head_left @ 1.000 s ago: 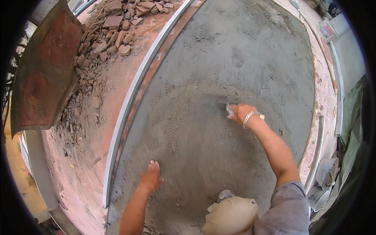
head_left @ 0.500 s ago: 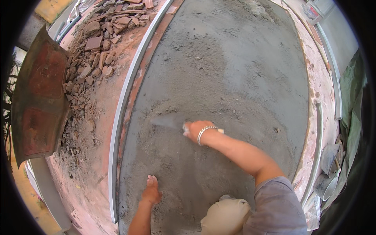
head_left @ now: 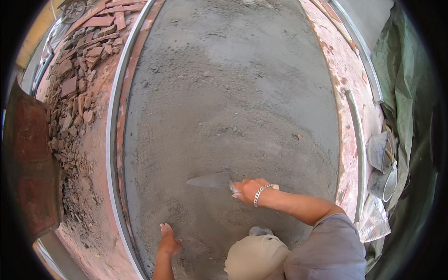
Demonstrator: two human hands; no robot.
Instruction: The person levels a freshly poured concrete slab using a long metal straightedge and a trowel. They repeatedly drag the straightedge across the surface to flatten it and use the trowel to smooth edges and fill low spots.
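Observation:
A pointing trowel (head_left: 208,180) with a triangular blade lies flat, or nearly so, over the grey mortar bed (head_left: 224,93). Its handle is gripped in my right hand (head_left: 252,190), which wears a chain bracelet; the blade points left. My left hand (head_left: 169,240) is at the lower left, fingers stretched out, low over the mortar or resting on it, holding nothing. The mortar around the blade is rough and grainy, with small lumps. Farther off, parts of it look smoother and wetter. My knee (head_left: 254,256) in beige cloth shows at the bottom.
A long metal straightedge (head_left: 112,126) runs along the bed's left edge. Beyond it lie broken tiles and rubble (head_left: 70,107) and a rusty metal sheet (head_left: 30,158). To the right are a shorter bar (head_left: 357,149), buckets (head_left: 380,151) and a green tarp (head_left: 396,70).
My right hand has drawn the trowel nearer to me and slightly right across the mortar. My left hand stays low with fingers outstretched. The whole view has turned and shifted.

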